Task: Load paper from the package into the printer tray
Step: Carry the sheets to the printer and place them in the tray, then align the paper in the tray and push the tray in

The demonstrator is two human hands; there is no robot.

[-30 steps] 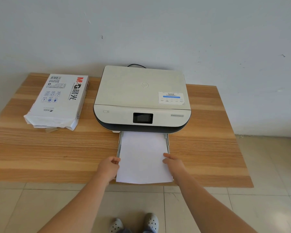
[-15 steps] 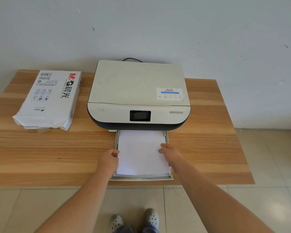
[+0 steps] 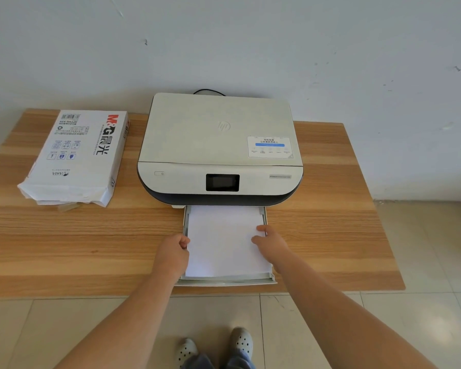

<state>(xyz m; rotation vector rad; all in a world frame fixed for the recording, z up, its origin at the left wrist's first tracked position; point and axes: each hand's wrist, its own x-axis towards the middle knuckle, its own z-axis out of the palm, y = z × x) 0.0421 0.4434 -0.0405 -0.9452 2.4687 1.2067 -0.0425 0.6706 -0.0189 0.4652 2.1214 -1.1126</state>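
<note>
The wood-grain surface lies bare in front of the boxy white printer. Left of the printer sits the torn paper package. From its front juts the tray, holding flat white paper; left hand and right hand pinch the stack's side edges.
</note>
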